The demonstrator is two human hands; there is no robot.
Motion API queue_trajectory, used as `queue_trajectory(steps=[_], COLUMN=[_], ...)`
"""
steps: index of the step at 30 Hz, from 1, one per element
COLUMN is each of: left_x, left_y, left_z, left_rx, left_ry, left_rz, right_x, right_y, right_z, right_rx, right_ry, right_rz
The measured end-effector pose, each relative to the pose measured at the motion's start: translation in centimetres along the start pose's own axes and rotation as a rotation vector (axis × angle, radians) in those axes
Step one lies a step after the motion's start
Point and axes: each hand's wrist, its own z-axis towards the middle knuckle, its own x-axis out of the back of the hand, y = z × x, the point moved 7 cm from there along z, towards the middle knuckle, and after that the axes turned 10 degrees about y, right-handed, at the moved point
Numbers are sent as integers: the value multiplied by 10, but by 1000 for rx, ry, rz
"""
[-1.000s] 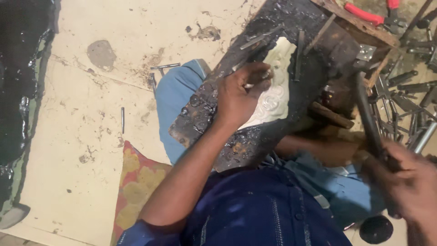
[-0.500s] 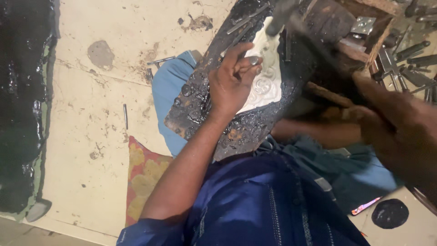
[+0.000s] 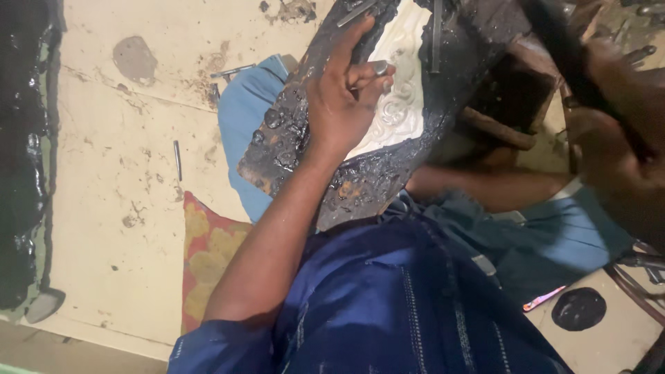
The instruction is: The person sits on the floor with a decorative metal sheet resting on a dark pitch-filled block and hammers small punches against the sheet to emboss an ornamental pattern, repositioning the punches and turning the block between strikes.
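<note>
Black pitch block propped on the lap, glossy and lumpy, bedding a pale embossed metal sheet with scrollwork in relief. Left hand lying on that sheet and the pitch edge, fingers curled round a small metal punch, tip set against the sheet near its upper half. Right hand raised at the right edge of view, blurred, fist wrapped about a dark handle slanting up out of frame; cannot tell what head sits on it. Blue cloth spread under the block, over the knee. Deep blue shirt filling the lower middle. Patterned red and yellow cushion on the pale, stained floor, just left of the body. Thin nail-like rod lying loose on the floor, well apart from the block. Round black lid and a small pink-handled tool at lower right. Black tarry sheet along the left edge.
</note>
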Motion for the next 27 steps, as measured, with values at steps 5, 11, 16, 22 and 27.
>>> queue_trajectory(steps=[5, 11, 16, 22, 27], left_x=[-1, 0, -3, -3, -5], left_y=[7, 11, 9, 8, 0], left_z=[-5, -12, -13, -10, -5], left_rx=[-90, -141, -105, -101, -61], left_ry=[-10, 58, 9, 9, -22], left_rz=[101, 181, 88, 23, 34], right_x=[-1, -5, -13, -6, -9], right_y=[6, 2, -12, -1, -2], right_z=[-3, -18, -19, -17, -17], right_rx=[30, 38, 233, 47, 133], right_ry=[-15, -23, -87, -4, -17], right_rz=[2, 29, -60, 10, -77])
